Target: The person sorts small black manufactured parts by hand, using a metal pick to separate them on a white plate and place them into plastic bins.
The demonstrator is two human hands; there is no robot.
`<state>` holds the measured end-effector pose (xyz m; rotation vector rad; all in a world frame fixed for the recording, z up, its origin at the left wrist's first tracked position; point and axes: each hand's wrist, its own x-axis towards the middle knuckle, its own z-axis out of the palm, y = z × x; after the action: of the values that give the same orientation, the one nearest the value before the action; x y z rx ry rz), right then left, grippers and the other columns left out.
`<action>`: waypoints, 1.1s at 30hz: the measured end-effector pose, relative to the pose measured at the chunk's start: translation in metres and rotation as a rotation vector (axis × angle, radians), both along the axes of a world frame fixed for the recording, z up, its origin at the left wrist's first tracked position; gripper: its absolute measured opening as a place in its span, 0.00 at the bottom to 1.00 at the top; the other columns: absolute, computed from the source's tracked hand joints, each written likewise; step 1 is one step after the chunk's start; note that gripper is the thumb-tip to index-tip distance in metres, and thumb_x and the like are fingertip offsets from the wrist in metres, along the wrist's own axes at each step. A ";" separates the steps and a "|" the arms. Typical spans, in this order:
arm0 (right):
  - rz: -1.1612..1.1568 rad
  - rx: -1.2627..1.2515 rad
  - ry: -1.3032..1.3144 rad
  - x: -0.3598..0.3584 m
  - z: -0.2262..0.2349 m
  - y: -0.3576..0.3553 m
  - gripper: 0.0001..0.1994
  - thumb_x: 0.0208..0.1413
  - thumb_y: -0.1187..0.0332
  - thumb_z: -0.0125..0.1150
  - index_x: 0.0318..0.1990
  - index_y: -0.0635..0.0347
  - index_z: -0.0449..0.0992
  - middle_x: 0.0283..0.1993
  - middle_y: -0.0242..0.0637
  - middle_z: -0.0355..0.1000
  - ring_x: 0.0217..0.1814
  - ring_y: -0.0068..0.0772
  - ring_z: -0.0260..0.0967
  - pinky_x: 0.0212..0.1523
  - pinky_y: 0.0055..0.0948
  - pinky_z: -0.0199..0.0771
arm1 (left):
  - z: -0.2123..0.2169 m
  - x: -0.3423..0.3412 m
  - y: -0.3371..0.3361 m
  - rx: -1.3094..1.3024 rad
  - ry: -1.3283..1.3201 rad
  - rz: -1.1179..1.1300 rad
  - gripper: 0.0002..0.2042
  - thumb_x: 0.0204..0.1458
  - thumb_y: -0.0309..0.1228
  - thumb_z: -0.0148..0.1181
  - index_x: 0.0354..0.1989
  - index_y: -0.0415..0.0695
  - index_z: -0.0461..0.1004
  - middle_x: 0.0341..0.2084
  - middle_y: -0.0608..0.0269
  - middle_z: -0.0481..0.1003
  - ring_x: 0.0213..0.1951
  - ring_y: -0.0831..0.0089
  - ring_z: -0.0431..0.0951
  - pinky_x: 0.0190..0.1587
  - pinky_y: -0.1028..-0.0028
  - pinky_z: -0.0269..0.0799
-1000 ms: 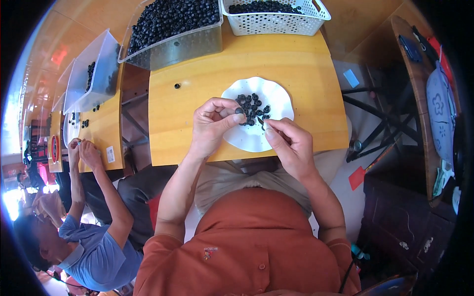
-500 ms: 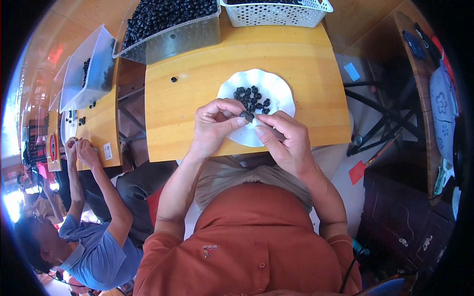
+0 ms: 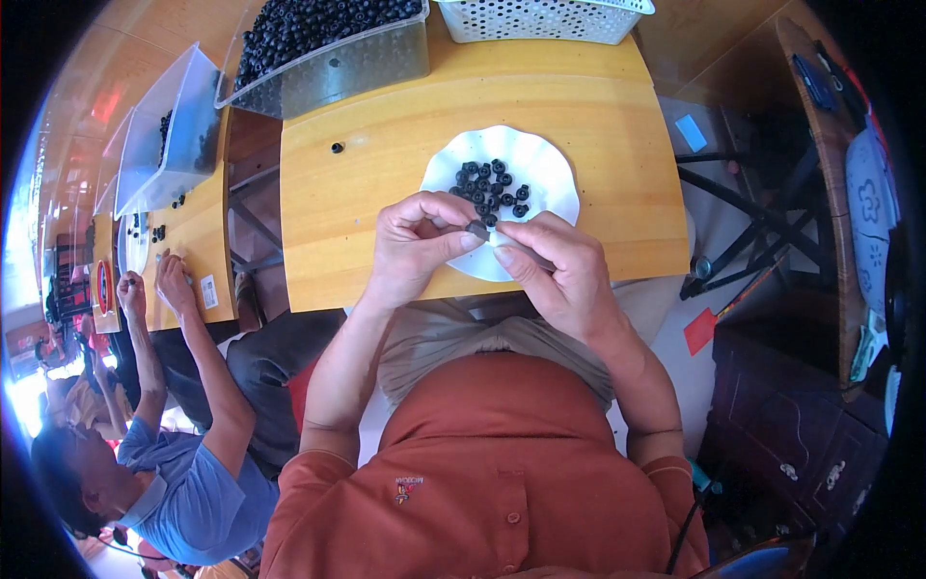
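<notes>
- Hands meeting over white plate [image 3: 540, 159] on counter [image 3: 386, 193]
- left hand [image 3: 415, 246] pinching small black ring [image 3: 476, 230]
- right hand [image 3: 559, 270] gripping thin tool [image 3: 494, 238], fingers closed

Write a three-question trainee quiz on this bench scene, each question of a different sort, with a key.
1. True or false: the white plate lies on the yellow wooden table.
2. Multiple choice: What do the left hand and right hand pinch between their fingertips? A) a small black ring B) a screwdriver C) a blue card
3. Fill in: the pile of black rings on the plate lies toward its ___ side, away from the person.

Key
1. True.
2. A; both hands meet on it over the plate's near edge.
3. Far.
</notes>
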<state>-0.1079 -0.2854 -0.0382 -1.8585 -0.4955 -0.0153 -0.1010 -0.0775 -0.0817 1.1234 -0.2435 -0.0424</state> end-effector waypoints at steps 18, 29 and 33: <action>-0.043 0.043 0.042 0.009 0.003 -0.017 0.12 0.63 0.71 0.60 0.47 0.74 0.78 0.35 0.40 0.75 0.34 0.23 0.69 0.34 0.22 0.67 | 0.025 -0.007 0.006 -0.184 0.021 -0.075 0.17 0.47 0.13 0.68 0.29 0.45 0.63 0.33 0.52 0.79 0.35 0.70 0.81 0.41 0.71 0.79; 0.018 0.145 0.129 0.002 0.003 -0.010 0.14 0.63 0.70 0.61 0.49 0.75 0.77 0.34 0.38 0.73 0.32 0.21 0.67 0.33 0.21 0.66 | 0.013 -0.002 0.005 -0.176 0.063 -0.082 0.15 0.48 0.14 0.68 0.29 0.44 0.66 0.34 0.54 0.79 0.36 0.72 0.81 0.41 0.72 0.80; 0.035 0.190 0.179 0.000 0.005 0.000 0.14 0.61 0.67 0.64 0.46 0.72 0.78 0.34 0.42 0.76 0.34 0.26 0.73 0.36 0.25 0.71 | 0.016 -0.005 -0.002 -0.095 0.081 -0.090 0.14 0.47 0.12 0.68 0.28 0.43 0.67 0.34 0.55 0.79 0.39 0.71 0.80 0.44 0.71 0.79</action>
<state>-0.1083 -0.2854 -0.0335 -1.6472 -0.3884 0.1227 -0.1064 -0.0791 -0.0659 1.0131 -0.2210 -0.1545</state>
